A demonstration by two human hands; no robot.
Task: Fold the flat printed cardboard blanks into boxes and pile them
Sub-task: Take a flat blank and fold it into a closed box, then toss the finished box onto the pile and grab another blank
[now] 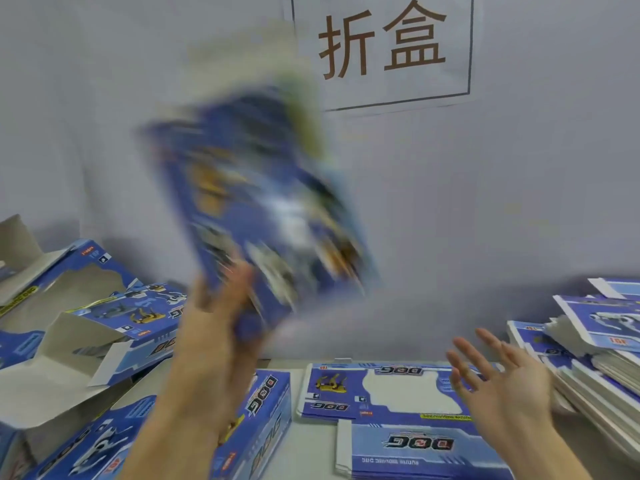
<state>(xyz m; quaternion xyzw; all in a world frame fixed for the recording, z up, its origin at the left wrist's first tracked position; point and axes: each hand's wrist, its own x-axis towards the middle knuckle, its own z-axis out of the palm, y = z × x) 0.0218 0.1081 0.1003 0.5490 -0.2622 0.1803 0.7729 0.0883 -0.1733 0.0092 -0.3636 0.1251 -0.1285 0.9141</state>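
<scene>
My left hand (pixel 221 306) grips the lower end of a blue printed box (pixel 263 202) and holds it raised in front of the wall; the box is blurred by motion. My right hand (pixel 498 379) hovers open with spread fingers above the table, holding nothing. Under it lie flat blue "DOG" blanks (pixel 374 393), with another flat blank (pixel 415 448) nearer me. A folded box (pixel 266 420) lies on the table below my left forearm.
Folded boxes with open flaps (pixel 114 317) are piled at the left. A tall stack of flat blanks (pixel 595 351) fills the right edge. A white sign with brown characters (pixel 381 43) hangs on the grey wall behind.
</scene>
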